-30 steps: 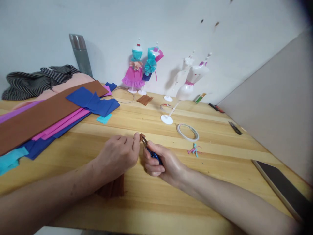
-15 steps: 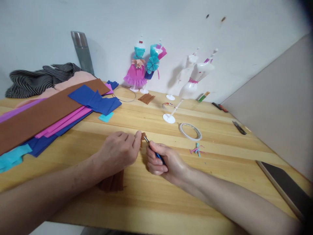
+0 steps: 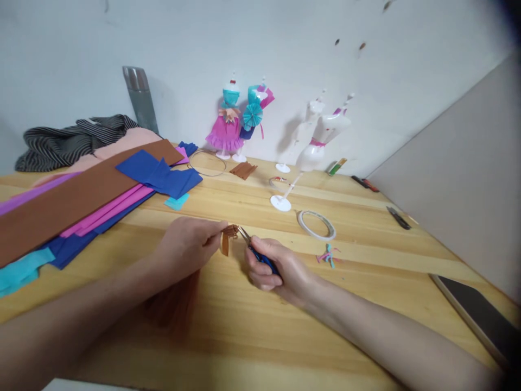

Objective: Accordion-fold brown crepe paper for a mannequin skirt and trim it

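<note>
My left hand (image 3: pixel 185 247) pinches a small piece of brown crepe paper (image 3: pixel 227 237) just above the wooden table (image 3: pixel 252 336); a narrow strip hangs down from it. My right hand (image 3: pixel 273 269) is closed round small blue-handled scissors (image 3: pixel 252 247), whose metal blades point at the brown piece and touch its right edge. A longer pleated length of brown crepe paper (image 3: pixel 175 304) trails under my left forearm, blurred.
Sheets of brown, pink, blue and teal paper (image 3: pixel 77 201) lie at the left, with striped cloth behind. Two dressed mannequin dolls (image 3: pixel 238 117) and two bare white ones (image 3: pixel 321 141) stand by the wall. A tape roll (image 3: pixel 316 224), paper scraps (image 3: pixel 328 254), clippers (image 3: pixel 398 217) and a tablet (image 3: pixel 476 315) lie right.
My left hand has lifted and drawn slightly left, so the brown piece now shows a strip hanging from it. The scissors stay at its edge. The pleated paper under my forearm has shifted and blurred.
</note>
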Demonstrator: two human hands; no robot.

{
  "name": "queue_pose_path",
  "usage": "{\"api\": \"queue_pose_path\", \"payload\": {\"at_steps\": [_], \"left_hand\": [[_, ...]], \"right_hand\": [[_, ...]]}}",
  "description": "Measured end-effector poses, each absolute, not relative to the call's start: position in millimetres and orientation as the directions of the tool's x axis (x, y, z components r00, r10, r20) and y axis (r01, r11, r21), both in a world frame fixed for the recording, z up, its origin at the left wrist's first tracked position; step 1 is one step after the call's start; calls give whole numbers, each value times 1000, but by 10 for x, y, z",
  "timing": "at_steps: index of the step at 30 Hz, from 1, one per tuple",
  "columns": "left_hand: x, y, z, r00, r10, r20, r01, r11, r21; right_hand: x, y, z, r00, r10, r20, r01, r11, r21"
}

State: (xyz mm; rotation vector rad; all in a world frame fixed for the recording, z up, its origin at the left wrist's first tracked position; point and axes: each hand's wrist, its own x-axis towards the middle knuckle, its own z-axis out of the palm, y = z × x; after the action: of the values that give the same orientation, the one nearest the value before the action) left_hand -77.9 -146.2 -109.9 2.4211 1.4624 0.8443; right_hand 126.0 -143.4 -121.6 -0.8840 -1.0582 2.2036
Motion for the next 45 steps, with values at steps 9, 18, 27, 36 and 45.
{"api": "queue_pose_path", "payload": {"at_steps": [9,18,27,36,45], "left_hand": [[-728,-1444,-970,262,953,-152,287,73,955],[-700,-1467,-968,317,921,-226,76,213,974],[-731,-1405,-1057,305,889,-340,-121,390,913],[-669,-1465,-1085,334,880,-338,-116,394,912],[-675,-1474,-1101,351,873,-339,-114,399,910]], "right_hand": [[1284,-1455,-1162,-600,789,-131,112,-79,-991],[1274,-1350,-1245,-544,819,-182,18,-205,-979],[1284,-1418,-1159,-510,853,-112,106,-67,-992],[1269,-1364,-1216,-585,765,-268,48,-297,-954],[1276,-1358,-1175,-605,724,-332,9,-410,-912]]}}
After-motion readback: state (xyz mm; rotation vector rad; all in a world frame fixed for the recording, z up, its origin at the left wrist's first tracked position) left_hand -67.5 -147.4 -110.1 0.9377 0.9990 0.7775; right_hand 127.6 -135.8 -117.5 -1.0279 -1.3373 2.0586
